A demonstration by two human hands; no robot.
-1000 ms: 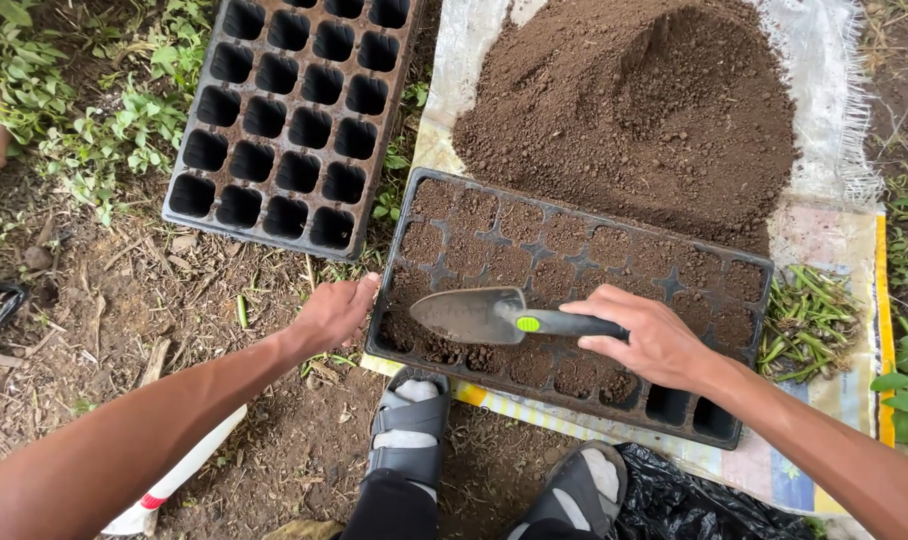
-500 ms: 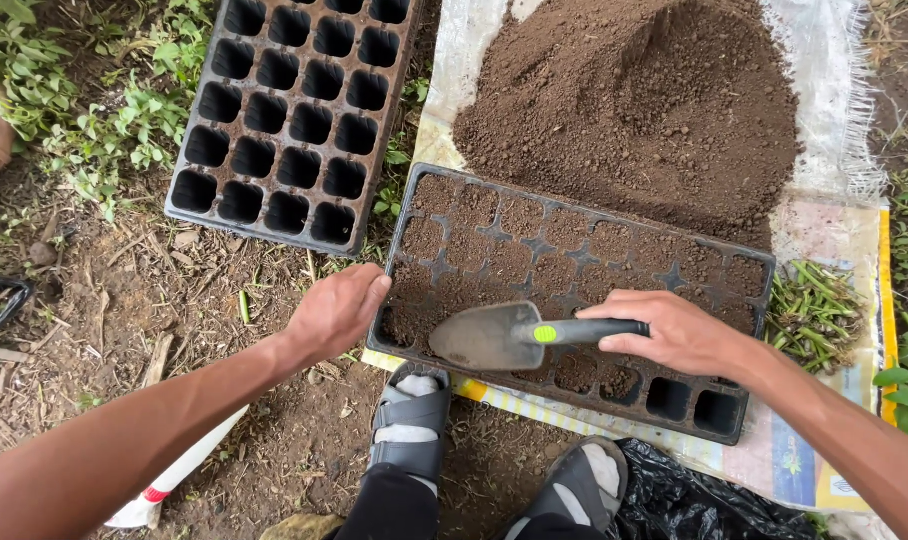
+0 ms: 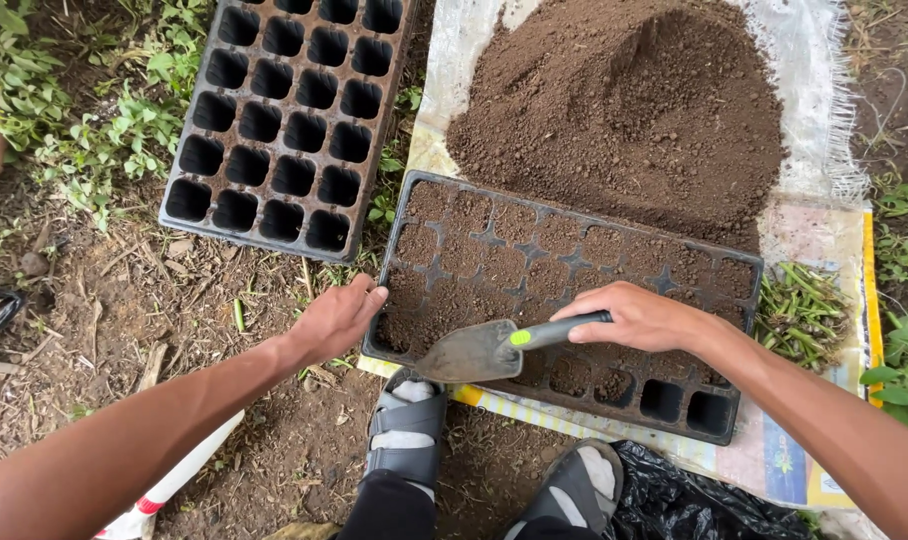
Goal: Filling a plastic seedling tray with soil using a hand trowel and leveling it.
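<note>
A black seedling tray (image 3: 414, 195) lies in front of me, most of its cells filled with brown soil, a few near-right cells still hollow. My right hand (image 3: 642, 317) grips the grey handle of a small garden trowel (image 3: 474, 350), whose metal blade rests flat over the tray's near-left cells. My left hand (image 3: 336, 320) rests on the tray's left edge, fingers against the rim. A big heap of loose soil (image 3: 624, 100) sits just beyond the tray on a white woven sack (image 3: 824, 120).
A second black tray (image 3: 284, 120) with hollow cells lies on the ground at the upper left. My sandalled feet (image 3: 404, 440) are below the filled tray. Black plastic (image 3: 694, 500) lies at the bottom right. Weeds and grass border both sides.
The trowel has slid down and left across the tray, its blade now at the near-left cells. My left hand has stayed at the tray's left edge.
</note>
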